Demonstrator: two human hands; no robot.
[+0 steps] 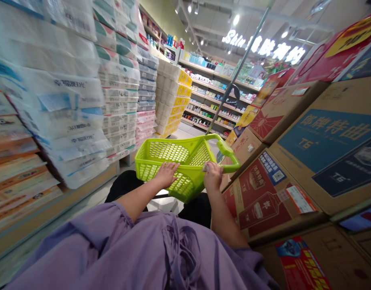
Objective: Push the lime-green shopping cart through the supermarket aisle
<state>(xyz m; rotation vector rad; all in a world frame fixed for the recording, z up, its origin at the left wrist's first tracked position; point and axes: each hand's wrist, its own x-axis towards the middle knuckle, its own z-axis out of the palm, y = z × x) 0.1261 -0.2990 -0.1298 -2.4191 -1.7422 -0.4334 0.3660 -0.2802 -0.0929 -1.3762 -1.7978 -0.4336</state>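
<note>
A lime-green plastic shopping basket (pixel 189 163) with perforated sides sits tilted above my lap. Its moulded handle (pixel 230 159) sticks out at the right end. My left hand (pixel 166 175) is closed over the near rim, fingers hooked across it. Close to the handle end, my right hand (pixel 213 176) is closed against the same rim. A small crumpled greyish-white wad (pixel 206 166) shows at its fingertips; its kind is unclear. Through the near-side holes I can make out no goods.
Tall stacks of wrapped tissue packs (pixel 82 96) line the left. Printed cardboard cartons (pixel 264 193) are piled close on the right. A slanted metal pole (pixel 239 68) stands ahead, with stocked shelves (pixel 209 96) behind it.
</note>
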